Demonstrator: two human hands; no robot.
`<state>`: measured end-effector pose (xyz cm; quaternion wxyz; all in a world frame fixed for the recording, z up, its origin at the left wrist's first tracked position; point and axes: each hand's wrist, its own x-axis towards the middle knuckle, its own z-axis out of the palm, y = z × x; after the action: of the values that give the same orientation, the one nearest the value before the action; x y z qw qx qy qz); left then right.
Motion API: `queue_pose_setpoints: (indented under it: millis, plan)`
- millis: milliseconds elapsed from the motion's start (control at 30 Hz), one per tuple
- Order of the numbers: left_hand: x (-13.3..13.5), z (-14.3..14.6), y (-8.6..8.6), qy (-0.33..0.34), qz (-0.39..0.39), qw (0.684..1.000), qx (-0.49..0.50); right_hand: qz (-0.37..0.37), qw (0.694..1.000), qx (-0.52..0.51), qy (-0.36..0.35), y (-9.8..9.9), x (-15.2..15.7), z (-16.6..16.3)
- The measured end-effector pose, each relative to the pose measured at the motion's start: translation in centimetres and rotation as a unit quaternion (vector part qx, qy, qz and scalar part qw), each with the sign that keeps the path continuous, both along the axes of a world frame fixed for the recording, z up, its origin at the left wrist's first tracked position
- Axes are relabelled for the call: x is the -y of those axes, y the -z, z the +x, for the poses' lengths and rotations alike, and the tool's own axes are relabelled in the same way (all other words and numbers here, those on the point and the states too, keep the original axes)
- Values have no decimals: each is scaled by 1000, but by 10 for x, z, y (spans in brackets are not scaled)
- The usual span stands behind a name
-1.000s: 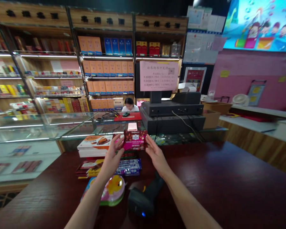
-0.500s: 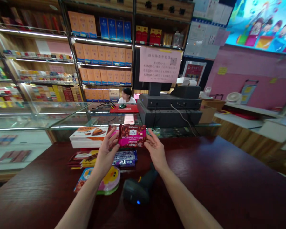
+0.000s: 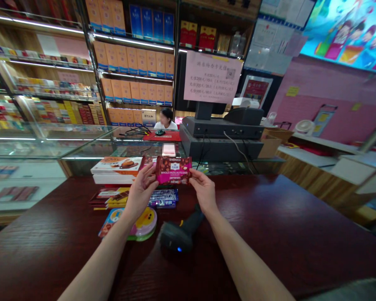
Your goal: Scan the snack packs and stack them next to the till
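Chocolate point(image 3: 174, 171) between left hand point(image 3: 142, 186) and right point(image 3: 204, 189)

A dark reddish-brown worktop point(image 3: 269, 217) with a dull sheen spreads across the foreground. Beyond it runs a glass display counter point(image 3: 81, 144). Wooden shelves point(image 3: 21, 37) stocked with boxes stand behind, edged with white light strips point(image 3: 34, 24). On the right, a bright cartoon panel point(image 3: 347, 37) tops a pink wall point(image 3: 313, 94), near a pale-topped, wood-grained counter point(image 3: 319, 167).
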<state>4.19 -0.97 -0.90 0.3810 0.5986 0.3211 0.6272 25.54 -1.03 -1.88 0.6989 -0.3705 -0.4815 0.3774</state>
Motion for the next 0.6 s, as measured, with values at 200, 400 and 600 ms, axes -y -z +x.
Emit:
queue_pose_setpoints:
  millis: [200,400,600]
  plan:
    - [0,-1,3,-13,-3,1000,-22,-12,1000,23,-1,1,-1,3]
    - [1,-4,5,-53,1,994,-91,-14,999,4,-47,2,-1,4]
    - [-7,-12,14,-68,18,991,-115,4,996,19,-86,-2,3,4]
